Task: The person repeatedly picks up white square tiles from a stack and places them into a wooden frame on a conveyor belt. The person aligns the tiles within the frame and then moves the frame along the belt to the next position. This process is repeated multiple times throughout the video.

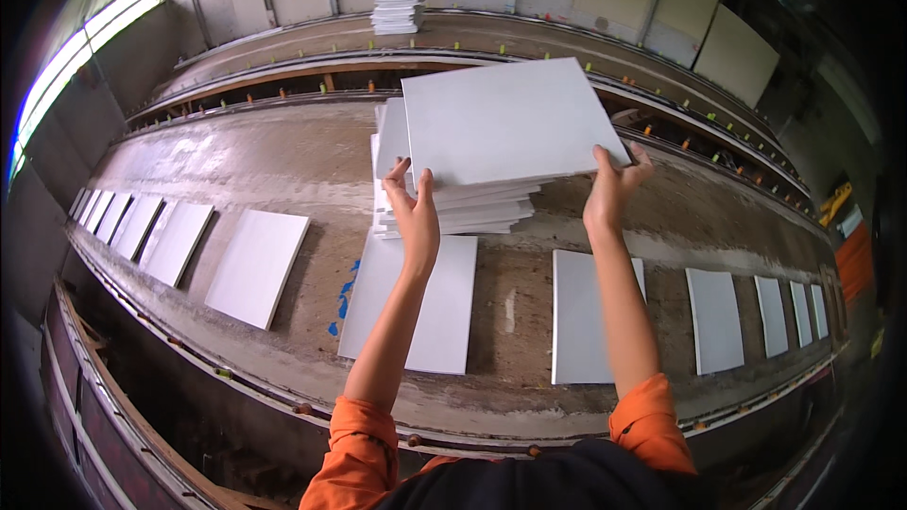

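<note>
While a white panel [505,123] is held over the middle of the bench [312,161], its two near corners are grasped by the person's own hands. By the left grip [416,212] the near left corner is pinched, with the thumb laid along the near edge and the fingers set at the side; by the right grip [612,189] the near right corner is clasped, the thumb placed on top and the other fingers spread past the corner. Beneath the panel, a stack of white panels [472,212] is seen, its sheets unevenly aligned; whether the held panel is touched by the stack cannot be told. Along the bench's near edge, single panels are laid out in a row: one [444,307] is partly covered by the left forearm, another [576,321] by the right, and more are spaced toward the left end [257,269] and the right end [713,321]. Blue scraps [345,297] are scattered just beside the panel under the left forearm. Beyond the bench's far edge, a second stack [397,0] is carried by a rear bench [302,52]. Both forearms are bared below rolled orange sleeves [359,453].
</note>
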`<state>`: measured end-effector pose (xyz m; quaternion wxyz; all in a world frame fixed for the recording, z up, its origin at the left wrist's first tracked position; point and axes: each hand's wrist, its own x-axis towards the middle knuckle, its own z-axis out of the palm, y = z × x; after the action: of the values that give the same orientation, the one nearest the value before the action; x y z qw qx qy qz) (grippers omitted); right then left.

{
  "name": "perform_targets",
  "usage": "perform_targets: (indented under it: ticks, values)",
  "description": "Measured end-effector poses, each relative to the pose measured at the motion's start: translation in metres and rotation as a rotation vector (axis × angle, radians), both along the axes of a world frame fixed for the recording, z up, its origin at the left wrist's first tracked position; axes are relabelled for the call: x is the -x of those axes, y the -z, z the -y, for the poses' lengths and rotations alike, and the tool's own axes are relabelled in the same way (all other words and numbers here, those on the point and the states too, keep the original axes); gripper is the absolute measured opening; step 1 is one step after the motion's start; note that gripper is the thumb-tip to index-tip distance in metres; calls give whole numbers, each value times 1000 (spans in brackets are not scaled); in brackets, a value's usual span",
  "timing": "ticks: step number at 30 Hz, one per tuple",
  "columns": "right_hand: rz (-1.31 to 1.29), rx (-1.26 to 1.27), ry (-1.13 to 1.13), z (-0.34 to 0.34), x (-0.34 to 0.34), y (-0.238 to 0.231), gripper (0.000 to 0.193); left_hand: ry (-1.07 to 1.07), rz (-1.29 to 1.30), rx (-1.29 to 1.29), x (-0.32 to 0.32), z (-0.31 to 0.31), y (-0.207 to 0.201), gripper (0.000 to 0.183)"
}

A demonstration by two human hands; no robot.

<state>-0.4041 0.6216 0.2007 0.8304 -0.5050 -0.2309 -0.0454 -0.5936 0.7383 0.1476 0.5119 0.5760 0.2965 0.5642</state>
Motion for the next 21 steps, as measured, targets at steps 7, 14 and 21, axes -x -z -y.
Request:
perform_targets:
  ticks: [7, 14, 21]
  values:
    - [-75, -107, 46, 202, -17, -40, 58, 590, 229, 281, -47, 104, -42, 72]
    - [-194, -248, 299, 461, -65, -7, 62, 801, 102, 218, -194, 301, -40, 49]
    - [-245, -417, 594, 649, -78, 69, 69, 889, 74, 468, -336, 574, 22, 44]
